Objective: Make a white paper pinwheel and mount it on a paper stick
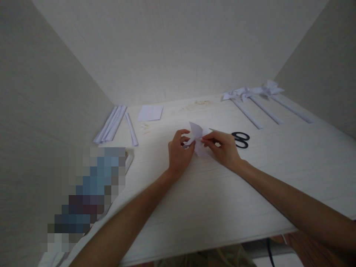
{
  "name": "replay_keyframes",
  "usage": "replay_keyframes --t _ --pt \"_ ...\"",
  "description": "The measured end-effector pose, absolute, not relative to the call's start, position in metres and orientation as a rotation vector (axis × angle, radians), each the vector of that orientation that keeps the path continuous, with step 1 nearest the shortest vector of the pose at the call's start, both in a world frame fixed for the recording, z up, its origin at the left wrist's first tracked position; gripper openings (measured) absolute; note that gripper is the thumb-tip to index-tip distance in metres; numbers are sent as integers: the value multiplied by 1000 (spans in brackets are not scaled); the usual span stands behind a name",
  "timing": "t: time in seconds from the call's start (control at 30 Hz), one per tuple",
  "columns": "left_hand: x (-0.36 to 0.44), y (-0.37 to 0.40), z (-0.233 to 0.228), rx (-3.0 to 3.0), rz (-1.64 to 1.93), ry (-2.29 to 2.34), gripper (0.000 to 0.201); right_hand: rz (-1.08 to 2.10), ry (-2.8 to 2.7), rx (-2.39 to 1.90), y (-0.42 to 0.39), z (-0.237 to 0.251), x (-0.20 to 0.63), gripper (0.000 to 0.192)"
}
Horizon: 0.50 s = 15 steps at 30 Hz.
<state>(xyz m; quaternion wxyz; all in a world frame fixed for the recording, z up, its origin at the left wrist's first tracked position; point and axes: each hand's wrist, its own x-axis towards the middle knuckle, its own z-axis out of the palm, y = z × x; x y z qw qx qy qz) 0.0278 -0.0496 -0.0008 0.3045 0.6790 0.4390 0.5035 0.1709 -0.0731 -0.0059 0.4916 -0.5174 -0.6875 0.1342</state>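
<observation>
A small folded piece of white paper (197,134) is held just above the pale wooden table (211,193), near its middle. My left hand (179,150) pinches the paper's left side with thumb and fingers. From the right, my right hand (224,147) pinches the paper's middle fold. One pointed flap of the paper sticks up between the two hands; its lower part is partly hidden by my fingers.
Black-handled scissors (240,139) lie just right of my right hand. Three finished paper pinwheels on rolled sticks (256,100) lie at the back right. Several rolled paper sticks (112,123) and a square white sheet (150,112) lie at the back left. A blurred object (89,193) sits at the left edge.
</observation>
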Motion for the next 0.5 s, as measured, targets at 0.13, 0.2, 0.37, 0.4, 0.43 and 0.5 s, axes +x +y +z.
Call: replay_keyframes --t 0.13,0.2,0.37,0.4,0.43,0.5 --pt "28 -50 -1 1819 1327 1165 29 378 -1647 -1283 -73 -6 170 18" --pt "27 -50 -1 1839 1324 1157 28 349 -1646 -1356 -73 -5 170 25" --pt "28 -50 -1 1842 1331 1151 29 316 -1663 -1409 -71 -5 171 26" --pt "28 -50 -1 1833 1332 1152 29 335 -1657 -1395 -71 -5 171 24" --pt "28 -50 -1 1821 1334 1155 29 359 -1646 -1384 -70 -6 171 22" --pt "28 -50 -1 1793 1338 1160 29 410 -1609 -1372 -69 -8 172 19"
